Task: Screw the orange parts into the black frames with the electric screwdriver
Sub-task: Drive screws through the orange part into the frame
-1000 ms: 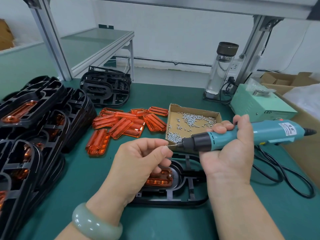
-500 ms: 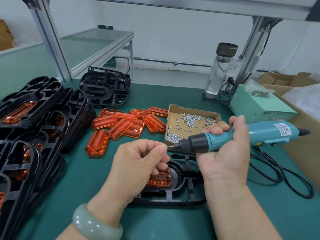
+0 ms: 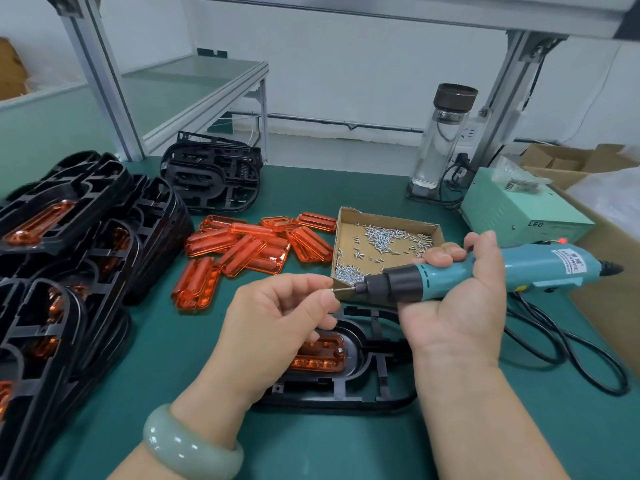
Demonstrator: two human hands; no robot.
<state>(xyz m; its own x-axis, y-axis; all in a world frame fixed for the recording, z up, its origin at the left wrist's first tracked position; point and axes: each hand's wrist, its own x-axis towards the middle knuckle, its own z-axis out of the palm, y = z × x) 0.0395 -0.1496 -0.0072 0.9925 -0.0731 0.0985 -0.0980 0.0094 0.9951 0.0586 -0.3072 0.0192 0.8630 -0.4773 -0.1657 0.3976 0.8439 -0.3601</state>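
Note:
My right hand point(image 3: 460, 303) grips the teal electric screwdriver point(image 3: 450, 277), held level with its bit pointing left. My left hand point(image 3: 277, 317) pinches a small screw point(image 3: 335, 289) against the bit's tip. Below both hands a black frame point(image 3: 363, 379) lies flat on the green table, with an orange part point(image 3: 322, 353) seated in it and one screw head showing at its right end. A pile of loose orange parts point(image 3: 249, 252) lies behind my left hand.
A cardboard tray point(image 3: 349, 223) of several screws sits just behind the screwdriver. Stacked black frames with orange parts point(image 3: 69, 258) fill the left side; more empty frames point(image 3: 211, 171) stand at the back. A green power unit point(image 3: 519, 211), a glass bottle point(image 3: 443, 140) and the black cord point(image 3: 571, 355) are on the right.
Both hands shifted slightly left and down together. The screw tip stays at the screwdriver bit; the grip on both is unchanged.

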